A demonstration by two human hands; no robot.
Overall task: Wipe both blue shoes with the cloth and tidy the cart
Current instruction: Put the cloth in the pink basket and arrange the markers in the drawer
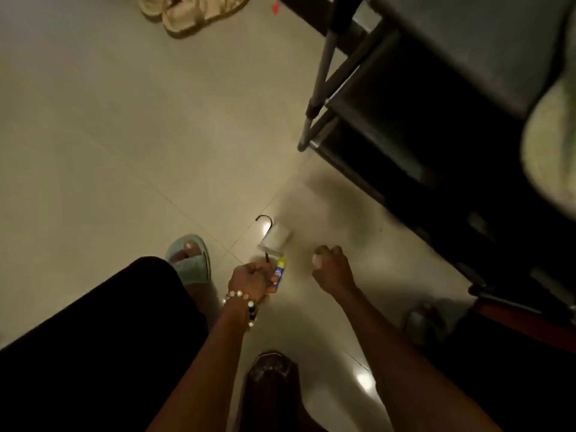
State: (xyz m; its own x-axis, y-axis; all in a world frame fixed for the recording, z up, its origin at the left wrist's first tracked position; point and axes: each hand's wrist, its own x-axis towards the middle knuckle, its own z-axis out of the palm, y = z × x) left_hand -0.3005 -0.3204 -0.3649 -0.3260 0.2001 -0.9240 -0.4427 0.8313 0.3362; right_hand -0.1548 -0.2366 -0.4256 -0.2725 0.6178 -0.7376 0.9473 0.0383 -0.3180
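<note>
Bare-armed person wears a beaded bracelet (241, 304), black garment (93, 338) and pale green slipper (190, 260).

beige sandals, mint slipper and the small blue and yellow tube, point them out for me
beige sandals (187, 14), head view, on the strap of the nearer sandal
mint slipper (194, 263), head view, on its fuzzy upper band
blue and yellow tube (278, 272), head view, on its blue label

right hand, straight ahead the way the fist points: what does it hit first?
Likely bare floor: the right hand points up-frame, slightly left, and nothing lies directly ahead. The black cart stands off to its right, the white holder to its left. Depth is unclear from one blurred view.
</note>
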